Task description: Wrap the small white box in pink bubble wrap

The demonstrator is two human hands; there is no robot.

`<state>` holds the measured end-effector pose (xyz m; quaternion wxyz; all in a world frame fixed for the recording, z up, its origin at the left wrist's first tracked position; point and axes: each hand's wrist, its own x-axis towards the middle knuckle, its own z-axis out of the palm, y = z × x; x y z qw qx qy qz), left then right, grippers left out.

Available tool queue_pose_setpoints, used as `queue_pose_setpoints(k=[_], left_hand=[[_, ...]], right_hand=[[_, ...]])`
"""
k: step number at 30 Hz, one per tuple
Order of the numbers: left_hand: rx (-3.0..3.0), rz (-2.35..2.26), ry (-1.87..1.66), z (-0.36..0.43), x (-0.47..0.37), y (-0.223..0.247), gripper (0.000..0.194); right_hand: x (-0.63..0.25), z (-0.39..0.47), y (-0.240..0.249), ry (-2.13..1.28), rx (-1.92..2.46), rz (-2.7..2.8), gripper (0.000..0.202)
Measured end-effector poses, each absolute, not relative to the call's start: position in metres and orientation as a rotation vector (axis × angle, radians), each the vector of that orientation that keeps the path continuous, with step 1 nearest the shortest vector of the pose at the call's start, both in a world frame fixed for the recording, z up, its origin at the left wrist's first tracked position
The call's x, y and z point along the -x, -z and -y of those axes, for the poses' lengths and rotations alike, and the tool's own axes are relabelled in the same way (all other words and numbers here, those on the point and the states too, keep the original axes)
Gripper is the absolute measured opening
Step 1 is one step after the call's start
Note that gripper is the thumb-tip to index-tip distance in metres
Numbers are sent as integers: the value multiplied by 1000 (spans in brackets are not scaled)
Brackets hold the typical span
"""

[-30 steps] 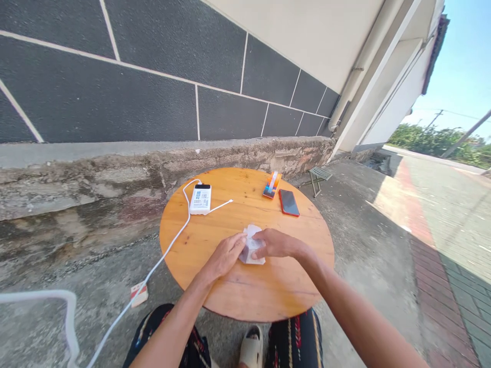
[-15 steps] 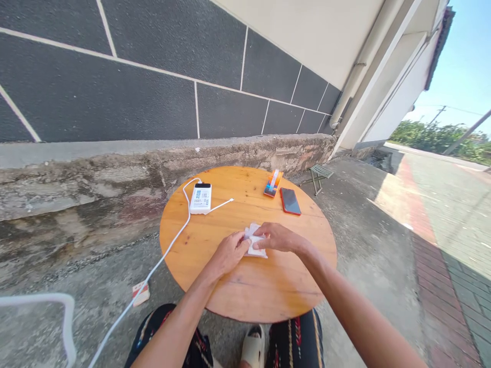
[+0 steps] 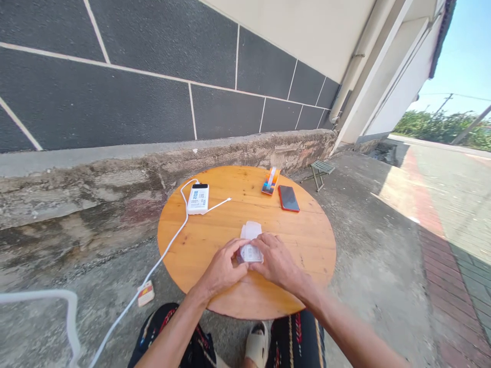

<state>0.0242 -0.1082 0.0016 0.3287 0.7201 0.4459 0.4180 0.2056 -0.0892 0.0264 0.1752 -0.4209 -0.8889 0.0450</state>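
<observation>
On the round wooden table point(image 3: 199, 240), near its middle, is a small whitish, translucent box point(image 3: 251, 254) with a flap standing out at its far end. My left hand point(image 3: 226, 263) grips the left side of the box, thumb at the near edge and fingers at the far one. My right hand point(image 3: 274, 258) holds the right side, its fingertips over the upper edge. Both hands partly hide the box, and what it contains cannot be made out.
Farther back lie a white power bank point(image 3: 198, 199) with a white cable point(image 3: 174, 239), an orange-and-blue box point(image 3: 270, 183) and a red-edged phone point(image 3: 289, 198). A folding stool point(image 3: 321, 168) stands beyond the table. A small red-and-white packet point(image 3: 146, 294) lies on the ground.
The white thing has turned and now shows a box shape with its flap pointing away. My right hand has come down and closed on its right side; my left hand has shifted slightly nearer.
</observation>
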Motion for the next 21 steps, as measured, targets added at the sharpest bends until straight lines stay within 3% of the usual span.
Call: queue_pose_setpoints(k=[3,8,11,13,19,21], left_hand=[[-1913,-1179,-1089,109,-24,0,50],[-1941,-1210,-1113,107,-24,7,46],[-1945,-1208,-1106,107,-23,8,44],[-1943,-1206,-1111,107,-23,8,44],[-1943,-1183,-1114,106,-23,7,40],[-1936,-1179,-1115,107,-23,6,40]], right_hand=[[-207,92,-28,-152,1183,2539,40],[-221,82,-44,-464,1151,2517,59],[-226,69,-52,-621,1136,2421,39],[-223,57,-54,-599,1161,2395,26],[-191,27,-56,-323,1310,2787,41],[-182,24,-57,-200,1364,2891,38]])
